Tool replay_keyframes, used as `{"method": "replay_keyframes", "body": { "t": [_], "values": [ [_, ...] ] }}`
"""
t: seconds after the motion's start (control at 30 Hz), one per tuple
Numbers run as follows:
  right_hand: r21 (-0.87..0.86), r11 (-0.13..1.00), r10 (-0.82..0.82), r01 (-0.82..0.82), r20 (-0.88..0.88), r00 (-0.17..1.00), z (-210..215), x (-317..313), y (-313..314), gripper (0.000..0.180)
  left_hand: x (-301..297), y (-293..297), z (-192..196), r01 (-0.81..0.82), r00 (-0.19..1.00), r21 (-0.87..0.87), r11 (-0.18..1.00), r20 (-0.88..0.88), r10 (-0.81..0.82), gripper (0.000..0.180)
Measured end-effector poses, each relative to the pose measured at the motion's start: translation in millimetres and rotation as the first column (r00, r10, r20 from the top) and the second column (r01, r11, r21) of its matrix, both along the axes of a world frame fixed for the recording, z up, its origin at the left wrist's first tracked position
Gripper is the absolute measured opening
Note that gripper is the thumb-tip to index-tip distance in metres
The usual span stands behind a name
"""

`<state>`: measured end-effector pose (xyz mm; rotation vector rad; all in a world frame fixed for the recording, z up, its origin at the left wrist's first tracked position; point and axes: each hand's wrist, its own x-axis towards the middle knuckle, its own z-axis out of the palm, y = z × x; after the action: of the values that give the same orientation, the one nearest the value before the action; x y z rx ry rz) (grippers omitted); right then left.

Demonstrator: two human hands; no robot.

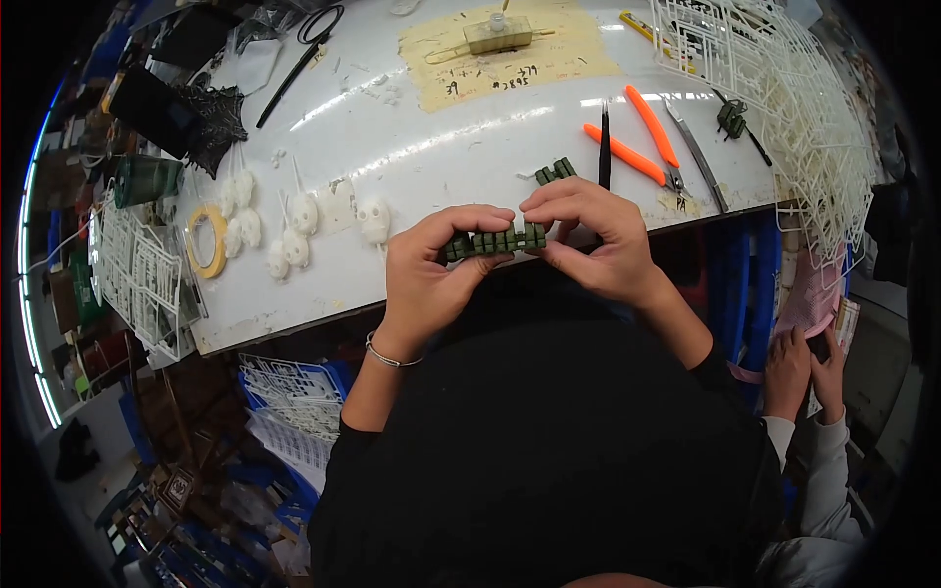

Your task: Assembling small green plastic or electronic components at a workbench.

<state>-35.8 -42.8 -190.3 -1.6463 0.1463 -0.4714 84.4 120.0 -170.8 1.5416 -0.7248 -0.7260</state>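
Note:
Between my two hands, at the table's near edge, is a dark green strip of linked block-like segments (490, 242), like a model track. My left hand (431, 263) is closed on its left part, thumb below and fingers above. My right hand (606, 243) pinches the right end between thumb and fingertips. Just beyond my right fingers lies another dark green segmented piece (556, 171), partly covered by the hand. Black tweezers (605, 147), orange-handled nippers (652, 129) and a slim metal tool (698, 159) lie to the right of it.
White skull-shaped pieces (374, 221) and a yellow tape roll (193, 245) lie on the left. White plastic sprue frames (809, 127) pile up at the right; more sprues (137, 279) stand at the left edge. A small green part (730, 118) sits far right. Another person's hands (787, 374) are at lower right.

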Motion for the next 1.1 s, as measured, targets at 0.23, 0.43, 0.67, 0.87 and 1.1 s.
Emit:
{"method": "replay_keyframes", "body": {
  "t": [0.23,0.43,0.67,0.87,1.1],
  "values": [
    [-0.089,0.996,-0.017,0.025,0.091,0.996,15.8,12.5,-1.6,0.035,2.4,-5.5,3.2,-0.065,0.996,0.005,0.998,0.065,0.065,0.030],
    [-0.308,0.950,-0.022,0.041,0.065,0.998,22.7,19.3,3.6,0.034,7.4,-1.2,5.9,0.010,0.983,-0.042,0.999,0.183,-0.002,0.031],
    [-0.240,0.971,0.001,0.018,0.078,0.997,24.4,21.3,12.3,0.033,7.3,4.7,3.8,-0.028,0.992,-0.030,0.999,-0.127,0.024,0.028],
    [-0.169,0.986,0.022,-0.007,0.083,0.996,33.8,18.4,13.9,0.034,6.8,9.0,-1.7,-0.004,0.940,-0.081,0.997,-0.341,-0.024,0.027],
    [-0.151,0.988,0.013,-0.002,0.076,0.997,37.3,12.5,12.8,0.036,2.8,8.3,3.9,0.003,0.916,-0.090,0.996,-0.399,-0.039,0.025]
  ]
}}
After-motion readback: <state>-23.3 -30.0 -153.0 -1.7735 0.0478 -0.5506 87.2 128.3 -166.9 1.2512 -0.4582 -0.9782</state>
